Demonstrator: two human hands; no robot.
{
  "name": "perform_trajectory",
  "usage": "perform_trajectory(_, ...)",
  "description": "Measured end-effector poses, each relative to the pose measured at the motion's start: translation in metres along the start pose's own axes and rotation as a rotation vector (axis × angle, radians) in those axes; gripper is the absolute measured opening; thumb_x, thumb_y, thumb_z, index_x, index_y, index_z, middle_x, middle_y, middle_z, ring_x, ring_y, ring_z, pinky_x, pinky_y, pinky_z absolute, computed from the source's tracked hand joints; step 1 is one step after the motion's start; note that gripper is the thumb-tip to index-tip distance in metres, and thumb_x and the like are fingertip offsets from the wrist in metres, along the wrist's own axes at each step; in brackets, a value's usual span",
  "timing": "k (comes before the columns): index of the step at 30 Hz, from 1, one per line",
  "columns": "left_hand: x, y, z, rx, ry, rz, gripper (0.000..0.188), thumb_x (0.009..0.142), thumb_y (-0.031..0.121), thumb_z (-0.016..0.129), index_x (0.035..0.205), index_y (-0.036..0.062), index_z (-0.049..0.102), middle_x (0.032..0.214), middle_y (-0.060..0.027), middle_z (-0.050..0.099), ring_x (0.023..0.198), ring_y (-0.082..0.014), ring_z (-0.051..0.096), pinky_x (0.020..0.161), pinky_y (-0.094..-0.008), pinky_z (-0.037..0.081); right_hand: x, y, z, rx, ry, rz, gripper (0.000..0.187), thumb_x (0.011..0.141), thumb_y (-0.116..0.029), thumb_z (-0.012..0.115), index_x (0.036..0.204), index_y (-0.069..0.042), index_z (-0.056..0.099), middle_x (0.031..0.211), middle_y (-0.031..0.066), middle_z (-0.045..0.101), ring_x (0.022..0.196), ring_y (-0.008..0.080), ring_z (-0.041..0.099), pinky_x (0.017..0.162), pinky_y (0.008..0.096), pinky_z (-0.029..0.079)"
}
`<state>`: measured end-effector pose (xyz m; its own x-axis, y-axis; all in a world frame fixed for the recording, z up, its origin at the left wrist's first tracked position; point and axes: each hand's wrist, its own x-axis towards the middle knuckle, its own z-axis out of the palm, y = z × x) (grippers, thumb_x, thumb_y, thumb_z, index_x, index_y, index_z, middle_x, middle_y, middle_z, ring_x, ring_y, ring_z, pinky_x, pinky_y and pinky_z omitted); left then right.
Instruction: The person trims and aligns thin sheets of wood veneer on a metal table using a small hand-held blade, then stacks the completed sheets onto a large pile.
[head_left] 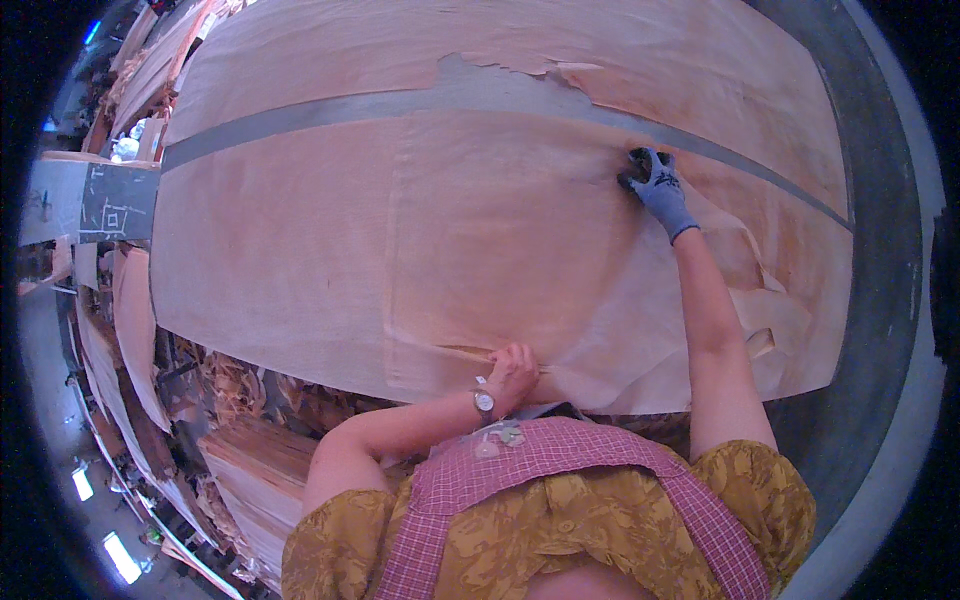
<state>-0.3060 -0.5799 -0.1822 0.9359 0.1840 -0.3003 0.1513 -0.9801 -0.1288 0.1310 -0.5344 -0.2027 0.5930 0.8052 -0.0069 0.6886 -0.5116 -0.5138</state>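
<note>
A thin, pale tan wood veneer sheet (pixel 500 250) covers the near part of the grey table, with overlapping pieces and a lengthwise seam left of its middle. My right hand (pixel 655 185), in a grey glove with dark fingertips, is bent and closed on the sheet's far edge. Creases spread out to the right of it. My left hand (pixel 515 372), bare with a watch (pixel 484 401) on the wrist, has its fingers curled on the near edge, beside a narrow split (pixel 465 351). Its fingertips are partly hidden.
Another veneer sheet (pixel 330 60) with a ragged near edge lies beyond a grey strip of table (pixel 300 118). Torn, wrinkled veneer (pixel 755 265) lies at right. Stacked veneer (pixel 260 470) and scraps (pixel 230 385) are at lower left. A grey table rim (pixel 885 200) curves along the right.
</note>
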Motion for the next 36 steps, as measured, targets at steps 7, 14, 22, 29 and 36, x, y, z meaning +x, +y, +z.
perform_trajectory(7,0.073,-0.078,-0.025,-0.524,0.288,-0.131,0.048,0.087,0.025,0.061,0.13,0.0057,0.054,0.139,-0.0177,0.049,0.13,-0.0387,0.043,0.106,-0.0528,0.038,0.001,-0.002,0.003,-0.047,-0.014,-0.021,0.052,0.08,-0.036,0.076,0.124,-0.012,0.059,0.125,0.0139,0.06,0.122,0.0355,0.048,0.103,0.0435,0.042)
perform_trajectory(14,0.135,-0.228,0.049,-0.375,0.369,-0.572,0.063,0.09,0.033,0.062,0.142,0.0024,0.044,0.153,-0.0179,0.037,0.14,-0.0354,0.036,0.116,-0.0489,0.027,0.004,-0.008,-0.002,-0.055,-0.017,-0.06,0.051,0.082,-0.031,0.074,0.125,-0.009,0.059,0.125,0.0143,0.059,0.12,0.0331,0.051,0.1,0.0421,0.045)
perform_trajectory(22,0.092,-0.3,0.024,-0.455,0.382,-0.692,0.055,0.089,0.029,0.065,0.136,0.0039,0.05,0.144,-0.0124,0.048,0.132,-0.0297,0.045,0.107,-0.0448,0.038,0.032,-0.083,-0.008,0.17,0.072,-0.201,0.041,0.087,-0.017,0.067,0.125,-0.005,0.057,0.12,0.02,0.063,0.105,0.0298,0.063,0.09,0.039,0.051)
perform_trajectory(29,0.094,-0.337,0.016,-0.557,0.447,-0.567,0.04,0.087,0.027,0.068,0.12,0.0072,0.059,0.126,-0.0096,0.059,0.116,-0.0288,0.055,0.095,-0.0442,0.046,0.06,-0.242,0.105,0.285,-0.255,-0.248,0.031,0.097,-0.027,0.053,0.113,0.0,0.056,0.103,0.0253,0.068,0.085,0.0445,0.065,0.076,0.05,0.05)
perform_trajectory(36,0.113,-0.371,0.045,-0.859,0.484,-0.819,0.038,0.083,0.033,0.068,0.108,0.0036,0.067,0.113,-0.0146,0.065,0.105,-0.0324,0.061,0.089,-0.0436,0.049,0.097,-0.257,0.176,0.142,-0.236,-0.188,0.031,0.098,-0.031,0.05,0.107,-0.002,0.058,0.094,0.0257,0.067,0.086,0.0461,0.064,0.075,0.0535,0.05)
